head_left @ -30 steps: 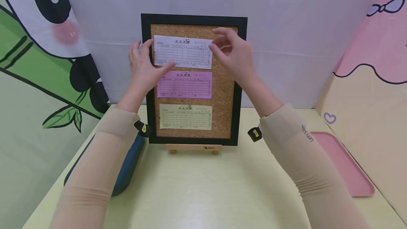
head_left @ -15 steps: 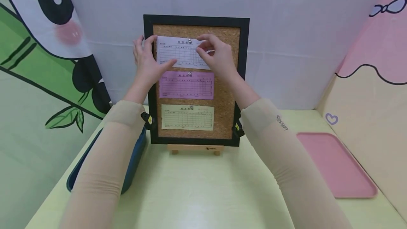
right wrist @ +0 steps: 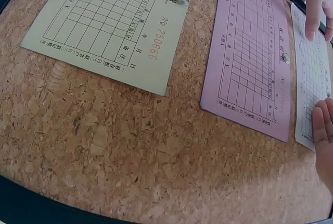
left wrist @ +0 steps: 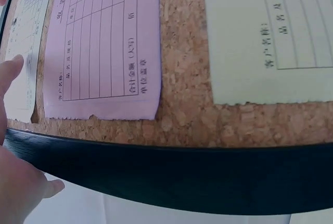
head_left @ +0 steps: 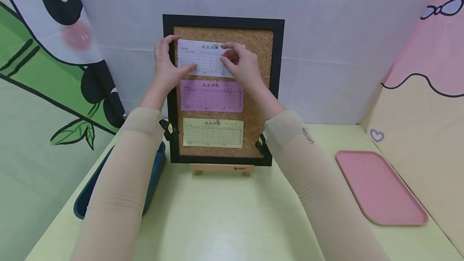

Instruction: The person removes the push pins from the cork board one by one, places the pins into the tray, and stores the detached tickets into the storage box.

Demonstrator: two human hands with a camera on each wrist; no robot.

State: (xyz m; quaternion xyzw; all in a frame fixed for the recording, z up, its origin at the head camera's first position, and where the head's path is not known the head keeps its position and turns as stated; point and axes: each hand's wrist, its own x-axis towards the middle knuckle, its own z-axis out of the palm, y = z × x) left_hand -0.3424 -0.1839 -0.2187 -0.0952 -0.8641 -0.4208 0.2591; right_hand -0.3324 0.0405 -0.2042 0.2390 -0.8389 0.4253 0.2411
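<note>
A framed cork board (head_left: 264,47) stands upright with a white receipt slip (head_left: 206,59), a pink slip (head_left: 212,99) and a yellow-green slip (head_left: 213,135) pinned one below another. Spread across the board's left edge, my left hand (head_left: 166,65) has its thumb on the white slip and its index fingertip by the slip's upper left corner. My right hand (head_left: 243,63) lies over the white slip's right part, fingers bent, fingertips just right of its pushpin (head_left: 216,46). Between its thumb and index finger a gap shows. In the right wrist view, that hand's fingertips are right at the white paper.
A small wooden easel (head_left: 222,168) carries the board on the pale table (head_left: 221,212). To the right lies a pink tray (head_left: 382,188). At the left, a dark blue bin (head_left: 154,180) is partly behind my left forearm. A white cloth backdrop (head_left: 319,51) hangs close behind.
My right hand has moved left from the white slip's right edge to beside its pushpin. The left hand keeps its place at the board's left edge.
</note>
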